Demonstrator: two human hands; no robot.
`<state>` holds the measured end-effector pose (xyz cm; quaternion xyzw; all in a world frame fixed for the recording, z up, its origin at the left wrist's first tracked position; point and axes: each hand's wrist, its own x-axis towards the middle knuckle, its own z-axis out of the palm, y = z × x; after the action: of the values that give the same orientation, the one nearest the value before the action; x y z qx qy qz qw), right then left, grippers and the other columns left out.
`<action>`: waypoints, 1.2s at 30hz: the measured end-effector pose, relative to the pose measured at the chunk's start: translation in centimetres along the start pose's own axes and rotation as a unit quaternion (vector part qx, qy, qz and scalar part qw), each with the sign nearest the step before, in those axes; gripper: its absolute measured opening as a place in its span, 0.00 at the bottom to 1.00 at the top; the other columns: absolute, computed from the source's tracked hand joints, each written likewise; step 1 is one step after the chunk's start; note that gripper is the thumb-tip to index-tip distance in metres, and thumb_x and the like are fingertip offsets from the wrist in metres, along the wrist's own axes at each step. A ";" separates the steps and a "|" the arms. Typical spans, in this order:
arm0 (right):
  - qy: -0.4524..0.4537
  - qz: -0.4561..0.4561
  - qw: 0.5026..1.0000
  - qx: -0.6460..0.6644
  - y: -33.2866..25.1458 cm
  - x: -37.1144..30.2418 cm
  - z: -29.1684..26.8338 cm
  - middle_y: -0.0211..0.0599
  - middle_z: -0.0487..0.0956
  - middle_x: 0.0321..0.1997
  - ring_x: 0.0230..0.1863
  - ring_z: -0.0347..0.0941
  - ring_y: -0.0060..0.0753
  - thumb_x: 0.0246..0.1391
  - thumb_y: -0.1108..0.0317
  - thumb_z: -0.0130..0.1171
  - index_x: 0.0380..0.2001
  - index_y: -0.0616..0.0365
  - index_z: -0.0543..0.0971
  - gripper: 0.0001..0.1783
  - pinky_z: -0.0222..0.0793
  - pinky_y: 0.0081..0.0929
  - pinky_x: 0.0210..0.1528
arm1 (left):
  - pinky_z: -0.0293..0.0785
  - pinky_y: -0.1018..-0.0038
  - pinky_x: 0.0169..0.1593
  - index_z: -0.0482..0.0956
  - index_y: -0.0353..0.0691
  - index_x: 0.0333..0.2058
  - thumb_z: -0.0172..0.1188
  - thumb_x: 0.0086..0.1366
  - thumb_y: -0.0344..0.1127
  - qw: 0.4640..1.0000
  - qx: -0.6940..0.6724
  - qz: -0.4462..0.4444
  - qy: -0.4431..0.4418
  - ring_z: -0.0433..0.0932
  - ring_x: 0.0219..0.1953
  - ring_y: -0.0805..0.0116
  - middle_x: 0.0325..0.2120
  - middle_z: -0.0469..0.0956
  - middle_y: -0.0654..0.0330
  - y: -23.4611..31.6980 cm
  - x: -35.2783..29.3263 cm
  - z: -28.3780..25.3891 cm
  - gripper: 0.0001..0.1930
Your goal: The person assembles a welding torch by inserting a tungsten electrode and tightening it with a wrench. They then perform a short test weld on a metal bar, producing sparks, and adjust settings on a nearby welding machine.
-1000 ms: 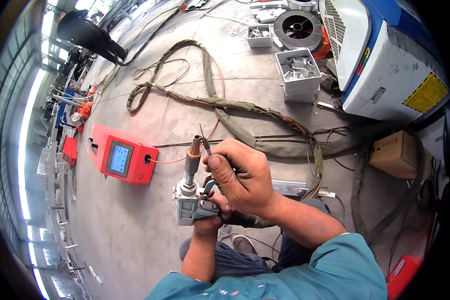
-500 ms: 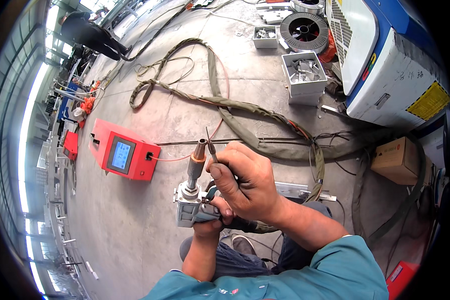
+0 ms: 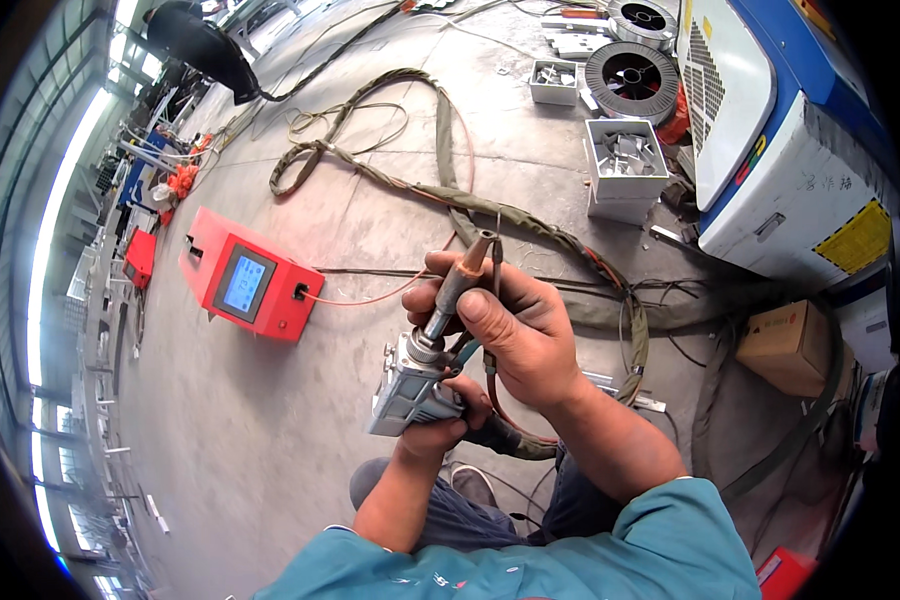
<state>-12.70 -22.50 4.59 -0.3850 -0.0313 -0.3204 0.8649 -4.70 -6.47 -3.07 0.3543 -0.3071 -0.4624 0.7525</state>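
The left hand [image 3: 440, 425] is closest. Its fingers are wrapped tight around the grey metal tool [image 3: 410, 385], gripping the boxy body from below. Just above those fingers is the right hand [image 3: 515, 325]. Its fingers are curled shut around the tool's long nozzle [image 3: 457, 285], with the thumb lying along it. The copper tip pokes out past the fingertips. A thin wire [image 3: 497, 260] stands up beside the tip; it may be pinched there too, but that is hard to see. Past the fingers, to the left, a red box with a blue screen [image 3: 250, 287] lies on the grey floor [image 3: 270, 440]. Farther off, a thick cable [image 3: 450, 150] loops away, near white trays of metal bits [image 3: 625, 160].
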 end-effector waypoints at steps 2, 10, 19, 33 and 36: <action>-0.005 0.000 1.000 0.009 0.0 0.0 -0.2 0.49 0.82 0.52 0.56 0.79 0.39 0.69 0.64 0.56 0.61 0.70 0.71 0.24 0.75 0.39 0.60 | 0.73 0.72 0.39 0.78 0.30 0.42 0.70 0.51 0.34 1.000 0.010 -0.004 -0.016 0.77 0.32 0.65 0.33 0.80 0.52 0.0 0.1 -0.3 0.21; 0.011 -0.032 0.999 0.018 0.7 -0.2 0.0 0.44 0.83 0.46 0.50 0.80 0.32 0.68 0.67 0.58 0.56 0.67 0.75 0.19 0.77 0.34 0.55 | 0.73 0.73 0.38 0.80 0.31 0.42 0.71 0.51 0.35 1.000 0.016 -0.008 -0.002 0.77 0.33 0.68 0.34 0.81 0.54 -0.1 -0.3 -0.1 0.20; 0.028 -0.054 0.998 0.028 0.8 -0.1 -0.1 0.42 0.83 0.46 0.48 0.80 0.29 0.68 0.70 0.58 0.57 0.67 0.75 0.18 0.76 0.31 0.53 | 0.73 0.73 0.40 0.80 0.29 0.43 0.71 0.53 0.33 1.000 0.018 -0.023 -0.011 0.76 0.33 0.70 0.34 0.80 0.56 -0.1 -0.2 -0.2 0.20; -0.010 0.005 1.000 -0.028 -0.7 0.2 0.2 0.50 0.79 0.56 0.55 0.79 0.43 0.71 0.42 0.45 0.69 0.67 0.60 0.40 0.74 0.41 0.59 | 0.75 0.66 0.42 0.66 0.50 0.66 0.67 0.54 0.27 0.997 -0.024 0.011 -0.070 0.77 0.35 0.61 0.40 0.80 0.47 -1.8 -0.7 -3.3 0.39; -0.017 0.015 0.997 0.080 -0.2 0.5 0.0 0.52 0.78 0.57 0.57 0.78 0.45 0.72 0.39 0.38 0.70 0.67 0.58 0.42 0.71 0.43 0.62 | 0.75 0.64 0.42 0.70 0.40 0.62 0.69 0.52 0.29 0.998 -0.023 0.030 -0.044 0.78 0.32 0.60 0.37 0.80 0.47 -1.6 -0.5 -2.4 0.36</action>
<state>-12.40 -22.87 4.85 -0.3204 -0.0660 -0.2968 0.8971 -3.79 -5.92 -5.81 0.3071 -0.3398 -0.4617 0.7597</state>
